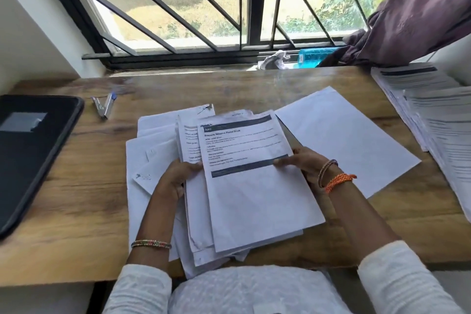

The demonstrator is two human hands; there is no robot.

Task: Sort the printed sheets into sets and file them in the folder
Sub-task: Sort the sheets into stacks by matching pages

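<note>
A loose pile of printed sheets (158, 186) lies in the middle of the wooden desk (76, 211). On top, I hold a small stack of printed sheets (254, 199) whose top page has dark header bars. My left hand (175, 176) grips the stack's left edge, fingers curled under it. My right hand (303, 163) pinches the right edge, thumb on the top page. A blank white sheet (344, 140) lies to the right, turned at an angle. A black folder (30, 155) lies shut at the far left of the desk.
A stapler (103, 104) sits behind the pile on the left. A tall stack of printed paper (433, 120) fills the desk's right edge. A window with bars, a crumpled cloth (274, 58), a blue bottle (313, 55) and a purple curtain (420, 7) stand behind.
</note>
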